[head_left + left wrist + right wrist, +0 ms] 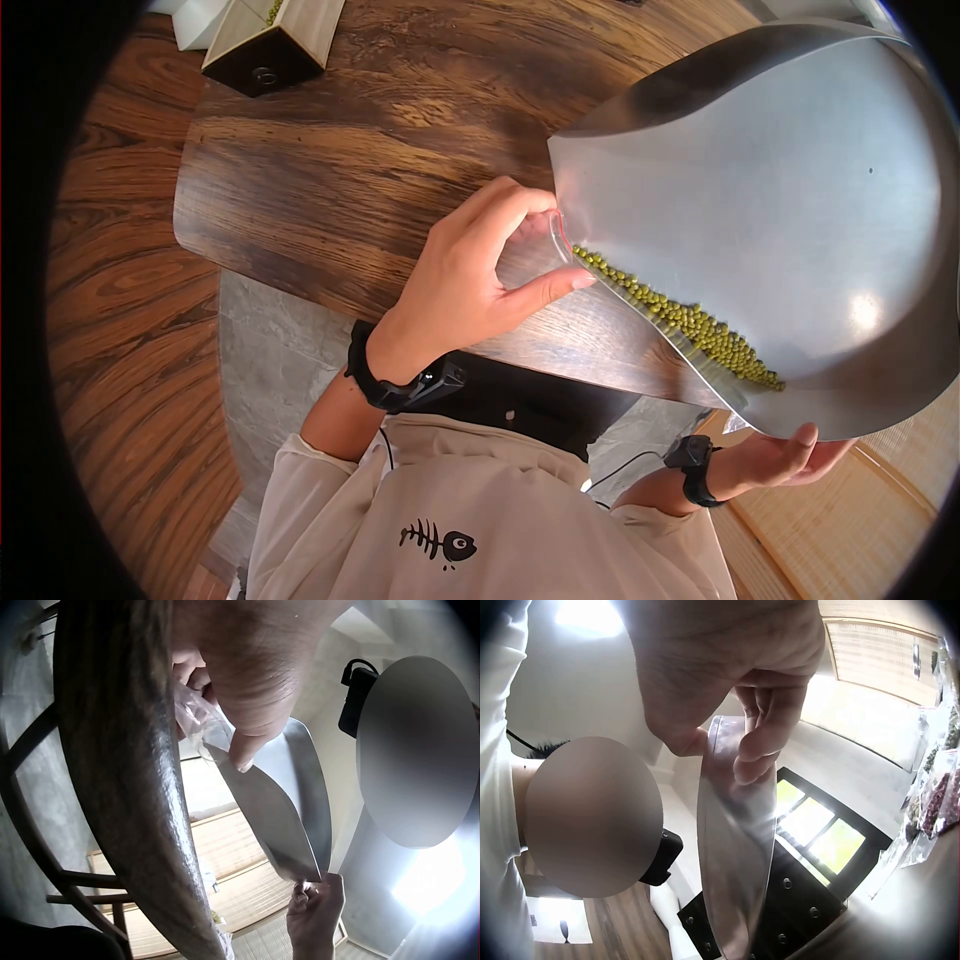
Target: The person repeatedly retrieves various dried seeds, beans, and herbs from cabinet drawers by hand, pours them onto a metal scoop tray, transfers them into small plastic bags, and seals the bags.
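- Bowl: big stainless steel bowl (790, 200) is tilted steeply above the tabletop (350, 170) edge, rim pointing down-left toward your left hand (470, 285).
- Mung beans (680, 320): a line of green beans lies along the bowl's low rim, running from near the clear cup (545, 250) down toward your right hand (790, 460).
- L hand: fingers (500, 205) curled over the top of the cup, thumb pressed along its underside by the bowl rim; cup mouth touches the bowl's rim. In the left wrist view the thumb (244, 754) sits right on the bowl's edge (277, 817) w/ the cup (199, 727) tucked behind it.
- R hand: holds the bowl's lower rim, off the tabletop edge. In the right wrist view the fingers (769, 735) wrap over the rim (735, 847) and the thumb pinches from the other side.
- Wrists: black strap-on units on both, left (405, 380) and right (692, 462), w/ a thin cable near the right one.
- Sleeves: you're in a pale top w/ a fishbone print (438, 542).
- Rest: dark box w/ a round knob (262, 68) at the far left of the tabletop, w/ pale panels leaning on it. Packets of dried goods (937, 795) show at the right edge in the right wrist view, too blurred to ID.
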A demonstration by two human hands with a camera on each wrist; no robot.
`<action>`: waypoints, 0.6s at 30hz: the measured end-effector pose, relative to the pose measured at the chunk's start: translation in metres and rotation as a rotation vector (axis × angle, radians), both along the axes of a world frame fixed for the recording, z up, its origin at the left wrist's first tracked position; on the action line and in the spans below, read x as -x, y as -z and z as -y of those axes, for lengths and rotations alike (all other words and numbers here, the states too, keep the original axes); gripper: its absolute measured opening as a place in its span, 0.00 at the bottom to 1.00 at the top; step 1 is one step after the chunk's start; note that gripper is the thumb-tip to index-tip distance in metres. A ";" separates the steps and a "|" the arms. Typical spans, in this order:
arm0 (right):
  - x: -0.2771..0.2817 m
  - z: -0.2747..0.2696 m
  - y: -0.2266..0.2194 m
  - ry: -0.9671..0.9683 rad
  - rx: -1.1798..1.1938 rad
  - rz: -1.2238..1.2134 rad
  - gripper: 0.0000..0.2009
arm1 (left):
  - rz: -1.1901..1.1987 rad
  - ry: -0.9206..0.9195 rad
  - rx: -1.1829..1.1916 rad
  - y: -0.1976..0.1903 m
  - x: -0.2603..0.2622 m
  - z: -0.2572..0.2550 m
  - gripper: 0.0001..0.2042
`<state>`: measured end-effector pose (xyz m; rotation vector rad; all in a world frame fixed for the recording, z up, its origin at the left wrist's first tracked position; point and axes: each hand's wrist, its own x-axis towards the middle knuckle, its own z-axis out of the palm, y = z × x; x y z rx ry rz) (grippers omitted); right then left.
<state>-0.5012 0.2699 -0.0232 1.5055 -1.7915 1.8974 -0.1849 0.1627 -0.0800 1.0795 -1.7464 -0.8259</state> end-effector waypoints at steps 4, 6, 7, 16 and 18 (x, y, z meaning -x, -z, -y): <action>0.019 -0.016 0.009 -0.053 -0.033 0.144 0.29 | -0.025 0.005 0.000 0.003 0.000 0.000 0.23; 0.015 -0.015 0.007 -0.087 -0.022 0.191 0.28 | -0.025 0.004 0.002 0.004 -0.001 -0.001 0.23; 0.014 -0.014 0.006 -0.121 -0.012 0.239 0.27 | -0.026 0.004 0.005 0.005 -0.001 -0.001 0.24; 0.014 -0.014 0.005 -0.196 0.005 0.236 0.25 | -0.019 0.005 0.010 0.007 -0.001 0.000 0.23; 0.014 -0.014 0.005 -0.196 0.001 0.239 0.25 | -0.017 0.004 0.004 0.006 -0.001 0.000 0.23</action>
